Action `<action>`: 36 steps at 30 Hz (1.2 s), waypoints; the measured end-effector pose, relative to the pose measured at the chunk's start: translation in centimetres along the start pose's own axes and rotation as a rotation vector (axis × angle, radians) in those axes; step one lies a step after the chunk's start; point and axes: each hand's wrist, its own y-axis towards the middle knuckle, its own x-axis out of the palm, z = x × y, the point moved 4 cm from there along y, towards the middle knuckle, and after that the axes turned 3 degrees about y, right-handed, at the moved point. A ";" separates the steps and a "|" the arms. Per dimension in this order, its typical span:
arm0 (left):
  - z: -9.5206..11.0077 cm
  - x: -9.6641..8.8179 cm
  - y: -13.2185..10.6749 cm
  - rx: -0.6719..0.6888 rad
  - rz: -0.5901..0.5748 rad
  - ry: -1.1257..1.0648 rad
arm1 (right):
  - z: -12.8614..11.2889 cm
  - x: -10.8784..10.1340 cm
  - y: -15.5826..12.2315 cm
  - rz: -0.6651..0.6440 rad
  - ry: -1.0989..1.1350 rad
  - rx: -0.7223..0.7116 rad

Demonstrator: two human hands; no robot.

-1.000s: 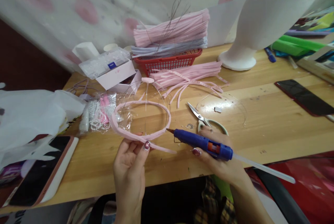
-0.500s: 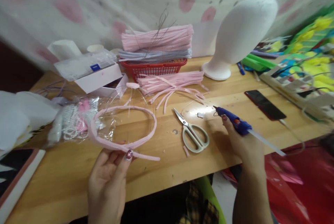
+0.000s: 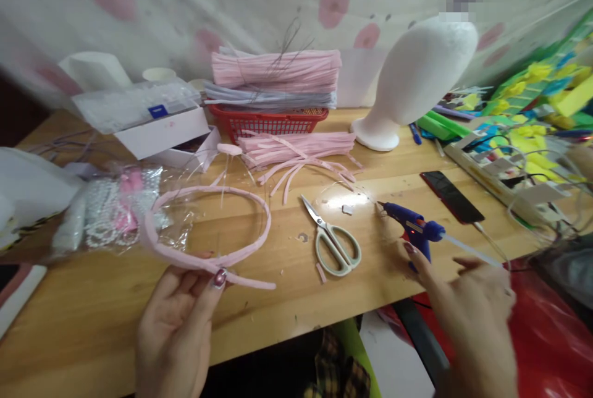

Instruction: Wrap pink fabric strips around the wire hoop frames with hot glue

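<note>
Between thumb and fingers, my left hand (image 3: 183,317) pinches a pink fuzzy hoop (image 3: 265,238) where its strip overlaps, one loose end pointing right. Thin wires and a small pink oval piece (image 3: 229,149) show beyond the hoop's far side. My right hand (image 3: 472,299) is apart from the blue glue gun (image 3: 407,219), behind its handle, with fingers spread and nothing in them. The gun rests on the table, nozzle to the left, a small red light lit and a clear glue stick (image 3: 475,251) out of its back. White-handled scissors (image 3: 334,243) lie between my hands, blades partly apart.
Behind are a red basket (image 3: 273,123) with pink and grey strips, and a pink strip bundle (image 3: 301,144). A white foam head (image 3: 417,76), a phone (image 3: 451,196) and a power strip (image 3: 493,178) stand or lie right. Bagged beads (image 3: 104,203) lie left.
My right hand has let go of the glue gun and drawn back to the right; the gun now rests on the table. My left hand still holds the hoop.
</note>
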 end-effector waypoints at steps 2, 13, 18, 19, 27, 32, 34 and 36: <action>0.4 0.9 -0.4 0.009 -0.011 -0.028 | -0.6 -1.1 -1.7 0.105 -0.073 0.075; 0.4 2.1 -1.2 0.039 -0.024 -0.062 | -13.6 9.6 -10.6 -1.068 0.772 -0.167; 0.5 1.6 -0.8 0.052 -0.057 -0.054 | -13.8 9.7 -9.4 -0.970 0.814 -0.193; 0.5 1.5 -0.8 0.055 -0.032 -0.071 | -13.9 9.7 -9.0 -0.930 0.810 -0.205; 0.7 1.8 -0.8 0.013 0.012 -0.166 | -14.3 10.4 -7.3 -0.801 0.687 -0.194; 0.8 1.6 -0.7 -0.042 0.045 -0.204 | -14.1 10.8 -6.4 -0.805 0.681 -0.184; 0.9 1.4 -0.7 -0.058 0.065 -0.213 | -14.2 11.1 -6.3 -0.828 0.686 -0.171; 0.9 1.2 -0.6 -0.076 0.090 -0.221 | -14.5 11.3 -6.1 -0.834 0.696 -0.169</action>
